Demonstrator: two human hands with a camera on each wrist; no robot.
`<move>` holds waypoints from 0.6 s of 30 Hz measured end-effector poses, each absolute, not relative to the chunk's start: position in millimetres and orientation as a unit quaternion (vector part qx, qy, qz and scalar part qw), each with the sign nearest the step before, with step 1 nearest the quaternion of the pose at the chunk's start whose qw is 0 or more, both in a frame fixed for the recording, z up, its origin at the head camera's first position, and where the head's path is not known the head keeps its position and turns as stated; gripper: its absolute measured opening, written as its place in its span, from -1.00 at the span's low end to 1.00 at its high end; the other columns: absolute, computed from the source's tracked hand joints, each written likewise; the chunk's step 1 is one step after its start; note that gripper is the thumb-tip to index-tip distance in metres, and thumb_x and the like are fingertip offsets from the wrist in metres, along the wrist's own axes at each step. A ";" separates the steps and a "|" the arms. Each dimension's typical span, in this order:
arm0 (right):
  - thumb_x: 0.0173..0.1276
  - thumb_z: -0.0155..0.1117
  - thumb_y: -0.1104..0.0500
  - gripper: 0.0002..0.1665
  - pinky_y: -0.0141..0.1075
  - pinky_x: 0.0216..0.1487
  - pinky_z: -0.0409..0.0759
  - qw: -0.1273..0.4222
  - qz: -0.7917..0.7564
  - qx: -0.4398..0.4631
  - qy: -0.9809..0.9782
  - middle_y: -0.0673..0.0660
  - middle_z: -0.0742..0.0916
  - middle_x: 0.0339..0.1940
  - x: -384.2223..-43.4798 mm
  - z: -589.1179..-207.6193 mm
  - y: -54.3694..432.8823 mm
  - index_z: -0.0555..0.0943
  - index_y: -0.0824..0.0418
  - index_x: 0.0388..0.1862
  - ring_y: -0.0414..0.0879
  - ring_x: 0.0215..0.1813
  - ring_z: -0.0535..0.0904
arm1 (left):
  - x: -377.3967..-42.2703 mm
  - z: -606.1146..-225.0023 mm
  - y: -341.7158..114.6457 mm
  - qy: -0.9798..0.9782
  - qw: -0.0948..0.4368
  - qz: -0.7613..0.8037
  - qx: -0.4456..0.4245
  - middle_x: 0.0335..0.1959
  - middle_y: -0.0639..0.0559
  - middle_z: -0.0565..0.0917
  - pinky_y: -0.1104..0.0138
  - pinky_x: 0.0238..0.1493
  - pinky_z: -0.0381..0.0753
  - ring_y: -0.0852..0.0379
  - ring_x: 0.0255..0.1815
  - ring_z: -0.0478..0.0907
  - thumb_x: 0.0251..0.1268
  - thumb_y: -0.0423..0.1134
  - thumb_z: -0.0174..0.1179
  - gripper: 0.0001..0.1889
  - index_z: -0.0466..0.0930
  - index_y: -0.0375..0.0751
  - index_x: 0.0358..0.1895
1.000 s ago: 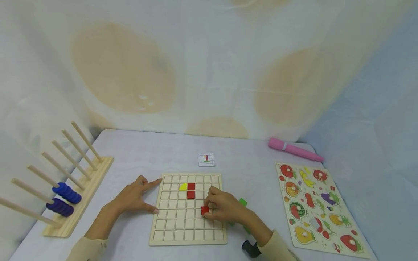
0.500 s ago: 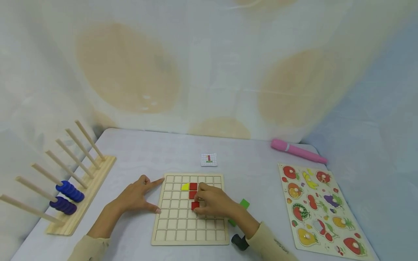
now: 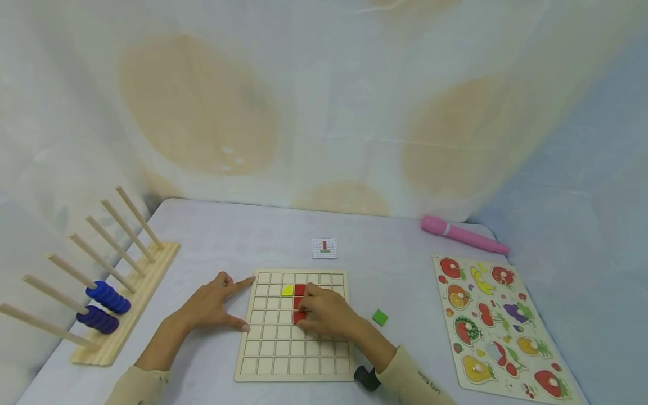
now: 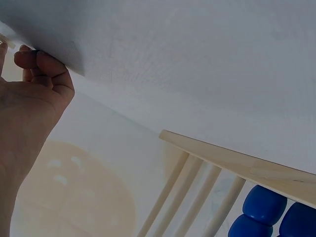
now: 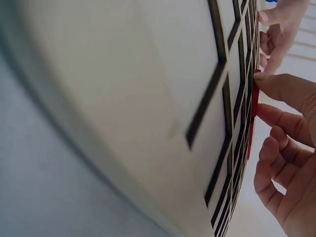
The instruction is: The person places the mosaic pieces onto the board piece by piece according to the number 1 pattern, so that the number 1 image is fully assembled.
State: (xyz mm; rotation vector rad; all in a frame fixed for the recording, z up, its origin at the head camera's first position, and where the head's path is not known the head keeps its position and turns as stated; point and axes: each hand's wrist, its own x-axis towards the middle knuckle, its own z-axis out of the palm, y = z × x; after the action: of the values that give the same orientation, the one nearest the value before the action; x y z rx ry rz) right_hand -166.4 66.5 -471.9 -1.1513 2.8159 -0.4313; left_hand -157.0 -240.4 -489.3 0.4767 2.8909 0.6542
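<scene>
Red tile (image 3: 297, 318) sits in the lower middle of the head view, at the bottom of a column of reds on the wooden grid board (image 3: 296, 378). Right hand (image 3: 326, 312) has it between thumb and index finger — a narrow pinch, about as wide as the tile itself. Can't tell if it's fully down in its square. Left hand (image 3: 215, 301) has thumb and index spread wide, tips at the board's left edge, gripping nothing; I reckon that steadies it.

My tip: keep the tile flat, line its edges up with the red above, then let go and press the middle with one fingertip. Shoving a corner could tip it or bump the neighbour.

As for what's in what — the grid squares also hold two upper reds (image 3: 300, 289) and a yellow piece (image 3: 287, 290) left of the top one. A green tile (image 3: 380, 317) lies loose right of the board, and a printed card (image 3: 324, 248) lies above it. Far left, a peg rack (image 3: 153, 275) carries blue discs (image 3: 107, 295) on two pegs. Lower right, a fruit puzzle board (image 3: 498, 385) has fruit pieces (image 3: 549, 379) in it.
</scene>
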 end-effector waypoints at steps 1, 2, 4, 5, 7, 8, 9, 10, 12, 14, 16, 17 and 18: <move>0.20 0.48 -0.06 -0.70 -0.53 -0.32 0.39 0.029 -0.139 -0.375 0.916 -0.12 0.52 -0.26 -165.8 -472.0 66.0 0.76 0.08 -0.17 -0.32 -0.35 0.37 | -156.8 -489.2 -240.5 0.961 0.070 0.217 0.158 -0.13 0.01 0.29 0.34 -0.33 0.25 0.12 -0.36 0.25 -0.37 0.46 0.45 0.17 0.29 0.14 0.50; 0.20 0.48 -0.06 -0.70 -0.53 -0.32 0.39 0.023 -0.138 -0.376 0.916 -0.12 0.53 -0.26 -165.4 -472.0 65.5 0.76 0.08 -0.18 -0.32 -0.35 0.37 | -156.6 -489.0 -240.5 0.961 0.070 0.217 0.158 -0.13 0.01 0.30 0.33 -0.33 0.26 0.12 -0.36 0.25 -0.36 0.46 0.45 0.17 0.29 0.14 0.50; 0.19 0.50 -0.05 -0.71 -0.52 -0.31 0.40 0.010 -0.135 -0.378 0.916 -0.11 0.53 -0.25 -164.7 -472.1 65.5 0.77 0.08 -0.20 -0.32 -0.35 0.38 | -156.4 -488.3 -240.2 0.961 0.071 0.217 0.158 -0.12 0.01 0.30 0.33 -0.32 0.26 0.12 -0.36 0.25 -0.36 0.46 0.45 0.17 0.29 0.14 0.50; 0.19 0.51 -0.05 -0.72 -0.52 -0.31 0.40 0.005 -0.136 -0.378 0.916 -0.11 0.53 -0.26 -164.3 -472.1 65.8 0.77 0.07 -0.20 -0.31 -0.35 0.38 | -156.5 -488.0 -239.9 0.961 0.071 0.217 0.158 -0.12 0.01 0.30 0.33 -0.33 0.26 0.12 -0.36 0.25 -0.36 0.46 0.45 0.17 0.29 0.13 0.50; 0.18 0.52 -0.05 -0.72 -0.51 -0.30 0.40 0.000 -0.139 -0.375 0.916 -0.11 0.52 -0.25 -163.6 -472.2 66.6 0.76 0.07 -0.22 -0.31 -0.34 0.38 | -156.5 -487.7 -239.3 0.961 0.072 0.216 0.159 -0.12 0.01 0.30 0.33 -0.33 0.26 0.12 -0.36 0.25 -0.36 0.46 0.45 0.17 0.29 0.13 0.50; 0.18 0.52 -0.05 -0.73 -0.51 -0.29 0.39 -0.001 -0.141 -0.375 0.916 -0.11 0.52 -0.26 -163.4 -472.1 66.7 0.76 0.06 -0.22 -0.31 -0.34 0.38 | -156.6 -487.4 -239.3 0.961 0.071 0.216 0.159 -0.12 0.01 0.30 0.33 -0.33 0.26 0.12 -0.37 0.26 -0.37 0.46 0.46 0.17 0.30 0.13 0.50; 0.17 0.53 -0.05 -0.72 -0.50 -0.29 0.39 -0.001 -0.143 -0.374 0.916 -0.11 0.51 -0.26 -163.1 -472.0 66.8 0.76 0.06 -0.22 -0.31 -0.34 0.38 | -156.5 -487.1 -239.3 0.961 0.071 0.215 0.159 -0.12 0.00 0.30 0.33 -0.33 0.26 0.12 -0.37 0.26 -0.37 0.45 0.46 0.17 0.30 0.13 0.50; 0.17 0.53 -0.05 -0.72 -0.50 -0.29 0.38 -0.001 -0.145 -0.372 0.917 -0.12 0.51 -0.26 -162.8 -472.3 67.0 0.76 0.05 -0.21 -0.30 -0.34 0.37 | -156.5 -487.1 -239.5 0.961 0.071 0.215 0.159 -0.13 0.01 0.30 0.33 -0.33 0.26 0.12 -0.36 0.26 -0.37 0.45 0.46 0.17 0.30 0.13 0.50; 0.17 0.52 -0.06 -0.71 -0.50 -0.29 0.37 0.001 -0.151 -0.371 0.916 -0.11 0.50 -0.26 -162.3 -472.4 68.2 0.75 0.05 -0.20 -0.30 -0.34 0.36 | -156.5 -487.3 -239.4 0.961 0.071 0.215 0.158 -0.13 0.01 0.30 0.33 -0.32 0.27 0.12 -0.35 0.26 -0.37 0.46 0.46 0.17 0.30 0.13 0.50; 0.16 0.53 -0.08 -0.70 -0.49 -0.28 0.38 -0.001 -0.158 -0.372 0.915 -0.12 0.51 -0.26 -161.9 -472.6 69.9 0.75 0.04 -0.20 -0.30 -0.34 0.35 | -156.4 -487.5 -239.4 0.961 0.070 0.215 0.159 -0.13 0.01 0.29 0.33 -0.32 0.26 0.12 -0.35 0.26 -0.37 0.46 0.46 0.17 0.30 0.13 0.50; 0.14 0.54 -0.10 -0.67 -0.49 -0.27 0.39 0.002 -0.170 -0.370 0.913 -0.12 0.51 -0.25 -161.6 -472.1 72.9 0.74 0.02 -0.19 -0.30 -0.34 0.36 | -156.3 -487.6 -239.6 0.961 0.069 0.216 0.160 -0.13 0.02 0.29 0.34 -0.32 0.26 0.12 -0.35 0.26 -0.37 0.46 0.45 0.17 0.30 0.13 0.50; 0.13 0.55 -0.10 -0.66 -0.48 -0.26 0.40 0.008 -0.178 -0.369 0.912 -0.13 0.50 -0.25 -161.5 -471.4 74.9 0.74 0.02 -0.18 -0.30 -0.33 0.37 | -156.3 -487.4 -239.7 0.961 0.069 0.215 0.160 -0.13 0.02 0.29 0.34 -0.32 0.26 0.13 -0.35 0.26 -0.37 0.47 0.45 0.17 0.30 0.13 0.50; 0.11 0.55 -0.11 -0.63 -0.48 -0.26 0.41 0.017 -0.186 -0.366 0.912 -0.14 0.49 -0.24 -161.5 -470.8 77.1 0.73 0.01 -0.16 -0.31 -0.33 0.37 | -156.3 -487.4 -239.8 0.961 0.067 0.215 0.161 -0.13 0.02 0.30 0.34 -0.32 0.26 0.13 -0.35 0.26 -0.38 0.47 0.45 0.17 0.30 0.13 0.50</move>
State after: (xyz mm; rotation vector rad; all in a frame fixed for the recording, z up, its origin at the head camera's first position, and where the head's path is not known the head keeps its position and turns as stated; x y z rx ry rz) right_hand -161.5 77.1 -470.8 -1.1377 2.8339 -0.5795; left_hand -156.3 -239.8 -487.4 0.4855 2.8960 0.6477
